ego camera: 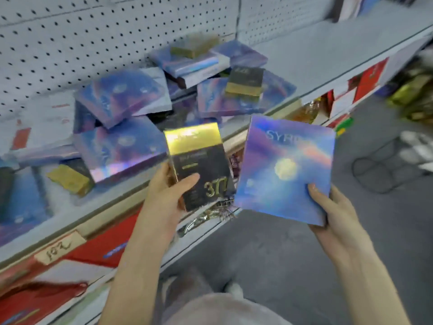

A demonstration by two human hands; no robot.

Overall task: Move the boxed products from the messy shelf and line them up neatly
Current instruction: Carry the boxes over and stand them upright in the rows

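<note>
Grey shop shelf [316, 50] with a white pegboard wall [93, 31] behind it stands before you, and you hold two boxes in front of its front edge, one in each hand.

Your left hand [168, 191] grips one black and gold box [199, 165]. The thumb lies across the dark front and the fingers are curled behind it. This box stands upright, with the gold band on top and gold digits low on the front.

Your right hand [328, 207] grasps one blue box [285, 170] at its lower right corner, with the thumb on the front and the fingers under it. It is flat and wide, tilted a little, with the letters "SYR" at the top and one pale round disc in the middle. The two held boxes are just beside each other; I cannot tell if they touch.

On the shelf behind them lies the messy pile [145, 109]. I count three more small black and gold boxes in it, one at the back, one on top at the right and one at the left. I count about six blue boxes, lying flat or leaning over each other; the blur hides the exact number. The right part of the shelf is bare.

Below, the lower shelf [201, 233] holds red packages [98, 249], and one paper label [58, 247] sticks on the edge. The grey floor [281, 254] is at the right.
</note>
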